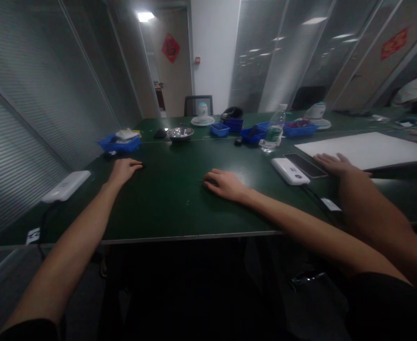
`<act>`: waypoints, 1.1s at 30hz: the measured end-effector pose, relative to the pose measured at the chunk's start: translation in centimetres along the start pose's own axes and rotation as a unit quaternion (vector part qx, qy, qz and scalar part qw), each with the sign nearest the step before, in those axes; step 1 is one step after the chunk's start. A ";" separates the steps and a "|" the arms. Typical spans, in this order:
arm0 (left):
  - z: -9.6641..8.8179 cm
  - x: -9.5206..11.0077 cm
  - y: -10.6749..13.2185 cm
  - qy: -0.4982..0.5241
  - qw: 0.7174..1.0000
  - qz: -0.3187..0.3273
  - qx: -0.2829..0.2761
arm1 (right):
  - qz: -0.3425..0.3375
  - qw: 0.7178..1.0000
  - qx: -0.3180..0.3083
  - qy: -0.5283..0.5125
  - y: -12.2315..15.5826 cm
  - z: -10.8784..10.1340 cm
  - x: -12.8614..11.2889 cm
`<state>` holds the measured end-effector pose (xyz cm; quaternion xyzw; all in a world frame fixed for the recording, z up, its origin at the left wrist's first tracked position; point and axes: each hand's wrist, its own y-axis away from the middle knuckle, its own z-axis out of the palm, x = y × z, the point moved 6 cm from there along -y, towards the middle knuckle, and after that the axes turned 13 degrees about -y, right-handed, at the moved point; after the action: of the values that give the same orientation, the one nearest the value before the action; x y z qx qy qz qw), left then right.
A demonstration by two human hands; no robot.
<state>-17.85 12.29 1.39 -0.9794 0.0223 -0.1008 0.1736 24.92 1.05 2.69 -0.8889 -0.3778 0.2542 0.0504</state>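
My left hand (123, 169) lies palm down on the dark green table (173, 208), left of centre, fingers loosely stretched toward the right and holding nothing. My right hand (225, 183) rests palm down near the table's middle, fingers slightly curled on the bare surface, also with nothing in it. A white power bank (289, 171) and a dark phone (305, 165) lie to the right of my right hand. Another person's hand (334, 163) lies flat just beyond the phone, its forearm coming in from the right.
A white device (66, 185) with a cable sits at the left table edge. Farther back stand blue trays (119, 143), a metal bowl (180, 134), a water bottle (275, 131) and small fans (202, 115). A white board (371, 148) lies at right. Glass walls enclose the room.
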 end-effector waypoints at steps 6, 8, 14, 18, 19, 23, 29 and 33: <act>-0.1 0.9 -0.1 -0.014 1.000 -0.003 0.017 | -0.004 1.000 -0.003 0.004 -0.1 0.2 0.2; -0.2 1.0 0.0 -0.014 1.000 -0.002 0.020 | -0.004 1.000 -0.002 0.000 0.0 0.2 0.1; -0.3 0.7 0.3 -0.024 0.999 0.001 0.024 | -0.002 1.000 -0.007 -0.008 0.0 0.1 0.1; -0.1 0.4 0.2 -0.027 0.999 -0.013 0.015 | -0.004 1.000 -0.008 -0.007 0.0 0.2 0.0; -0.1 0.5 0.2 -0.024 0.999 -0.018 0.013 | -0.004 1.000 -0.009 -0.008 0.0 0.2 -0.1; 0.0 1.9 0.4 0.025 0.999 -0.020 -0.015 | -0.011 1.000 -0.013 -0.013 0.0 0.2 -0.2; 1.5 10.1 2.2 0.153 0.973 0.134 -0.114 | -0.042 0.999 -0.015 -0.016 0.0 0.3 -0.6; 1.8 16.6 4.3 0.214 0.930 0.264 -0.138 | -0.070 0.997 -0.019 -0.019 0.1 0.6 -1.3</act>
<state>-1.29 7.52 1.34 -0.9078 0.3302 -0.2540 0.0485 23.93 0.04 2.72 -0.8558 -0.4450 0.2600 0.0444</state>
